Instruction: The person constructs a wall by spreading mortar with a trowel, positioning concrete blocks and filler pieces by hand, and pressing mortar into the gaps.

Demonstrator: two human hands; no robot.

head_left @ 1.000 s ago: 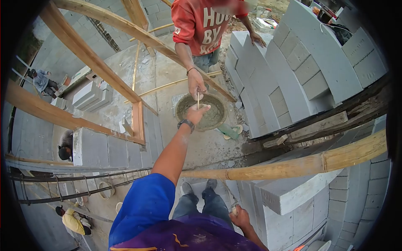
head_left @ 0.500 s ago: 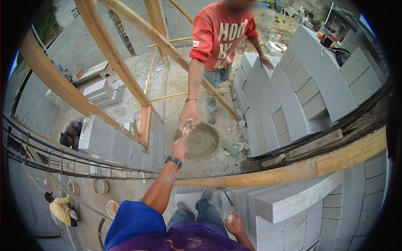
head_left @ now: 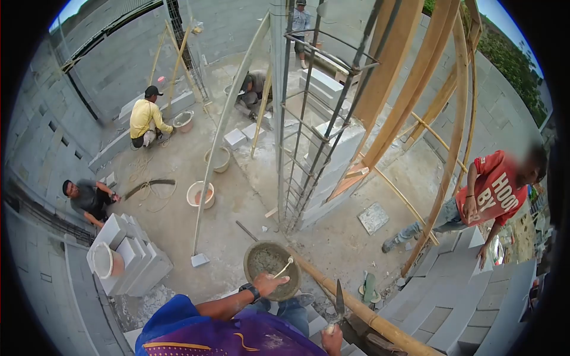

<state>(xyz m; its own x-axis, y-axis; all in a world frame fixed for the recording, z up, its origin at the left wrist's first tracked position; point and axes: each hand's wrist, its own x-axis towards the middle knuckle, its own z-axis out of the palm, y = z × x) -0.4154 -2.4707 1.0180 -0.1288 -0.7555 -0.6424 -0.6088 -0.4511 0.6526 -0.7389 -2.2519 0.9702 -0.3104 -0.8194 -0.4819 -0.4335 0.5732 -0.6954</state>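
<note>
My left hand (head_left: 270,285), with a watch on the wrist, is closed on the pale cord handle (head_left: 285,267) of a round bucket of wet grey mortar (head_left: 261,261). The bucket is in front of my body, above my legs. At the lower right, my right hand (head_left: 331,338) is wrapped round the handle of a trowel (head_left: 339,301), its blade pointing up and away from me.
A bamboo pole (head_left: 362,311) slants beside the trowel. Ahead stand a rebar cage (head_left: 309,118) and wooden posts (head_left: 427,83). A co-worker in red (head_left: 496,187) stands right, beside stacked blocks (head_left: 439,291). Others crouch left, near buckets (head_left: 200,194).
My view has turned left. The bucket is now close to me in my left hand, and the co-worker in red no longer has a hand at its handle. The trowel stays in my right hand.
</note>
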